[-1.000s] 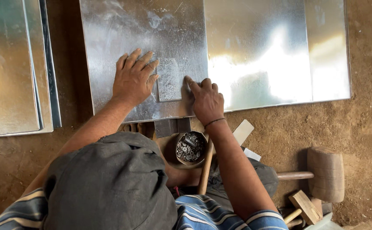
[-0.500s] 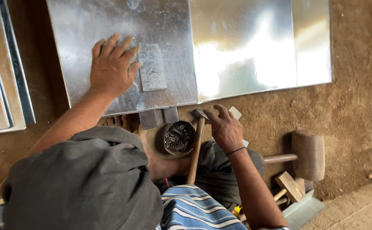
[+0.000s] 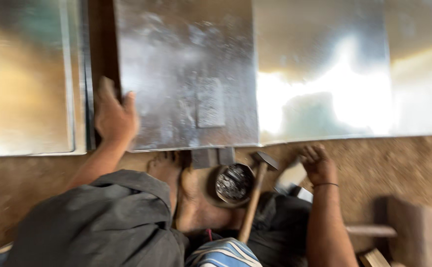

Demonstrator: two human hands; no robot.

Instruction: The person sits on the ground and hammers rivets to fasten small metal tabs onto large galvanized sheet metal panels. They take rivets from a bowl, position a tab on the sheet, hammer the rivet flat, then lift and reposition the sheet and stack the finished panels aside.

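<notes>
Item: large metal sheet (image 3: pixel 186 69), flat on the earthen ground (image 3: pixel 399 163), a small rectangular patch (image 3: pixel 211 103) near its lower edge; a second sheet (image 3: pixel 354 74) adjoins it on the right, further sheets (image 3: pixel 25 79) lie to the left. We see the left hand (image 3: pixel 113 116) laid on the sheet's left edge, blurred, so we cannot tell whether it clasps. The right hand (image 3: pixel 318 164) rests curled on the ground below the sheets, grasping nothing we can make out. Between the hands: a hammer (image 3: pixel 255 190) beside a round tin (image 3: pixel 233 183). Wooden mallet (image 3: pixel 409 230) at lower right.
</notes>
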